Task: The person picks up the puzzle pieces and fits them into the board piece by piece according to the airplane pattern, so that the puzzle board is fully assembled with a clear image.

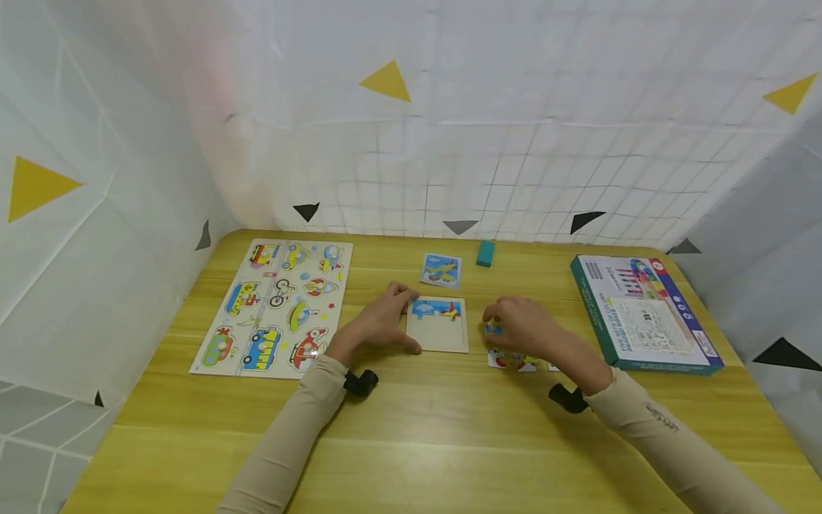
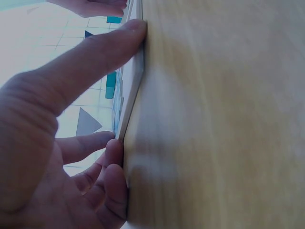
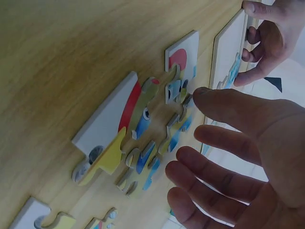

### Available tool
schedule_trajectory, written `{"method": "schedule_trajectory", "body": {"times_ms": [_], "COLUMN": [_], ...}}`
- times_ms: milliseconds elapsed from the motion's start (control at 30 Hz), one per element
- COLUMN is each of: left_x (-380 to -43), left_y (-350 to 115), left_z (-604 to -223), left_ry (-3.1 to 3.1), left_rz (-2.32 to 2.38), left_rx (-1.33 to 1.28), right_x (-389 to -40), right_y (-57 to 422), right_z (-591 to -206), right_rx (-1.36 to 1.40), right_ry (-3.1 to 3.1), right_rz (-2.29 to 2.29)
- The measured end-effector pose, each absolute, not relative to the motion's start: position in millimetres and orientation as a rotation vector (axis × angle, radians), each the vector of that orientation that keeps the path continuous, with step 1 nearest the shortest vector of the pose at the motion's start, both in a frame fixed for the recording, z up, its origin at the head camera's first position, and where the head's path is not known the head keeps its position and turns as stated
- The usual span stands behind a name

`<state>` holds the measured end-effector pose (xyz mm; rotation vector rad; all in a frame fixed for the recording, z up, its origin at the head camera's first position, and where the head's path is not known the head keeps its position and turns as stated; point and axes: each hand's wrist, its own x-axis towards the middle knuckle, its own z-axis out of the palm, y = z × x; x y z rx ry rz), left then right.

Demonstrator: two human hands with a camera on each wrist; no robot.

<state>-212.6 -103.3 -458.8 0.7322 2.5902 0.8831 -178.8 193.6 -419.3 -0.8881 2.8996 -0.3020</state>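
Note:
My left hand (image 1: 379,321) grips a square wooden puzzle tray (image 1: 437,339) by its left side, thumb at the near corner and fingers toward the far corner. Blue jigsaw pieces (image 1: 425,308), one with red and yellow, lie along the tray's far edge. To the right of the tray, my right hand (image 1: 523,325) hovers over loose jigsaw pieces (image 1: 510,360) and partly covers them. In the right wrist view, its thumb and fingers are spread apart beside yellow, blue and red pieces (image 3: 136,112), with nothing visibly held.
A picture card (image 1: 442,271) lies behind the tray, with a teal block (image 1: 485,254) to its right. On the left is a vehicle puzzle board (image 1: 231,370); a boxed set (image 1: 648,321) lies at the right. White sheeting (image 1: 475,157) surrounds the table's back and sides.

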Motion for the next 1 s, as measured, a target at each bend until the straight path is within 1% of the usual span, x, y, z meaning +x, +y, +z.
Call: {"method": "schedule_trajectory", "body": {"times_ms": [467, 700, 1000], "left_x": [-212.4, -212.2, -212.3], "left_y": [-103.0, -103.2, -103.3], "left_z": [-458.2, -457.5, -457.1], "left_ry": [2.592, 2.595, 2.592], "left_rz": [0.883, 0.882, 0.884], "left_rx": [0.724, 0.725, 0.726], "right_x": [-184.9, -189.4, -192.8], "right_y": [185.1, 183.2, 181.3], "right_z": [-420.0, -423.7, -423.7], "right_rx": [-0.89, -0.799, -0.772], "right_ry": [2.868, 2.856, 2.847], "right_rz": [-0.364, -0.374, -0.38]}}
